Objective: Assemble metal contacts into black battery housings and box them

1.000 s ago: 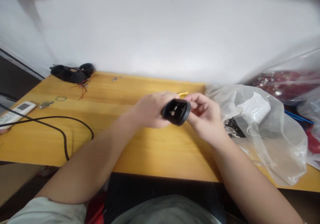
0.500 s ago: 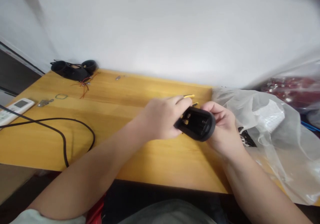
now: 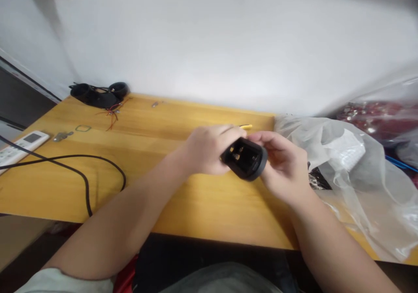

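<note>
The wooden worktop [image 3: 196, 210] runs from white wall [image 3: 209, 45] to front edge, a plastic bag [image 3: 372, 193] at right. Over it, the left hand [image 3: 210, 149] closes its fingers around a black housing [image 3: 246, 159]; the right hand [image 3: 287, 166] curls alongside, its hold hidden.

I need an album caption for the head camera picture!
Left hand and right hand hold a hollow black rounded casing above a yellow wooden table.

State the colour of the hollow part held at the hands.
The hollow part is black; the head view shows it best.
</note>
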The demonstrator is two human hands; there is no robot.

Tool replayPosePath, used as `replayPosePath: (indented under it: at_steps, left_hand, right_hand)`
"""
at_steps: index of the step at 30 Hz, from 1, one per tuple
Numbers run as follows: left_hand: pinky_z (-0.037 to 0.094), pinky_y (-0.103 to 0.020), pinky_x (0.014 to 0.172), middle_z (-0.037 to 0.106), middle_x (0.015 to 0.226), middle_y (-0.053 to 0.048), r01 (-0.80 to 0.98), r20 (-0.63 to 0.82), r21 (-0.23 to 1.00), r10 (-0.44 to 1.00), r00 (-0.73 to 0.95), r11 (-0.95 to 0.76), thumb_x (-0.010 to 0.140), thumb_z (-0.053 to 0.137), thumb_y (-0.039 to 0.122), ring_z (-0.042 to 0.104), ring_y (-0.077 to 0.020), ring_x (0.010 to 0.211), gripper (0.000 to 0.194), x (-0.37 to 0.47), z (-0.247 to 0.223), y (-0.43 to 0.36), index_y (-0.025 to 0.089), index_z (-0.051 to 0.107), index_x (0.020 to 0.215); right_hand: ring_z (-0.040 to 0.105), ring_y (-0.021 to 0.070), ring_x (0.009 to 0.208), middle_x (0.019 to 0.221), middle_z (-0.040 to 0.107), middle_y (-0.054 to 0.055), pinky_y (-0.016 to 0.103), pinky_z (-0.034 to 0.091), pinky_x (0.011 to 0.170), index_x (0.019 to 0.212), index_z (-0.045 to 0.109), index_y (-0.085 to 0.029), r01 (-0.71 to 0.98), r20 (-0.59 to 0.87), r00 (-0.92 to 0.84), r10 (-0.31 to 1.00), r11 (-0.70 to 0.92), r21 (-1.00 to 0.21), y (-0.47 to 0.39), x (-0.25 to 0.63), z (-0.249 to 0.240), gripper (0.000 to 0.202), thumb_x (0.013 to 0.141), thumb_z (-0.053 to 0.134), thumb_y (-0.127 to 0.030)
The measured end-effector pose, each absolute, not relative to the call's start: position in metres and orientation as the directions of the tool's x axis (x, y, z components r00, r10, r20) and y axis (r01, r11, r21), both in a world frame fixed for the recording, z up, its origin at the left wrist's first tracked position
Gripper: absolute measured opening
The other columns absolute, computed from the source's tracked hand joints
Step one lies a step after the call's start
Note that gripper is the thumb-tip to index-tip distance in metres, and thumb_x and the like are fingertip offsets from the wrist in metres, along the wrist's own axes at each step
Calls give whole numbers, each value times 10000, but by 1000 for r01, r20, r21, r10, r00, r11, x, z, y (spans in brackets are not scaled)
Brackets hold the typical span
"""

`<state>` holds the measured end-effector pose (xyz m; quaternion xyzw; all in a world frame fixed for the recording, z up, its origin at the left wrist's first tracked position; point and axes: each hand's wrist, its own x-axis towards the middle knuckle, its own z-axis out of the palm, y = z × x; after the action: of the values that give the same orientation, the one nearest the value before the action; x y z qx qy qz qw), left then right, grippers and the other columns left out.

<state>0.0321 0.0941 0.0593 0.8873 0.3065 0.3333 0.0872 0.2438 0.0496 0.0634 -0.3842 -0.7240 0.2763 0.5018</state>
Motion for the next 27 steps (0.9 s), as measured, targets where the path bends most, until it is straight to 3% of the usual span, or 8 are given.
replayPosePath:
  at_steps: [5,9,15,22,27]
  left_hand:
    - [555,-302,767,788,1187,-65,496,503,390,630,591,-776,806,670,265,768,-222,1009,407,31,61,94,203,623,1205]
    - [544,-305,766,782,1211,-75,510,448,407,652,612,-758,806,662,252,762,-221,996,396,31,64,94,198,625,1197]
    - [548,-316,769,781,1164,-78,494,424,432,654,627,-754,799,634,248,759,-231,982,401,31,63,95,188,608,1195]
    - [546,-318,778,777,1109,-77,525,409,380,647,643,-762,834,617,242,752,-236,983,341,33,67,93,189,610,1171]
    - [535,-318,747,770,1073,-66,502,389,353,612,688,-789,841,602,241,743,-233,940,304,32,70,94,188,620,1140]
  right_hand:
    - [639,193,769,846,666,51,354,538,705,979,640,-197,436,610,-434,663,747,-502,57,251,71,67,953,607,-145]
    - [593,197,750,793,621,45,352,513,676,967,626,-205,451,677,-495,544,827,-336,61,251,72,129,996,544,-111]
    - [581,202,753,821,622,59,349,502,666,981,634,-196,461,658,-525,539,831,-313,60,251,68,165,1012,516,-85]
    - [492,164,652,752,545,31,317,409,580,841,500,-209,466,647,-532,546,827,-314,58,251,70,210,992,501,-63]
    - [512,167,678,756,534,34,303,431,595,819,457,-211,445,623,-548,558,825,-348,58,250,69,223,977,478,-55]
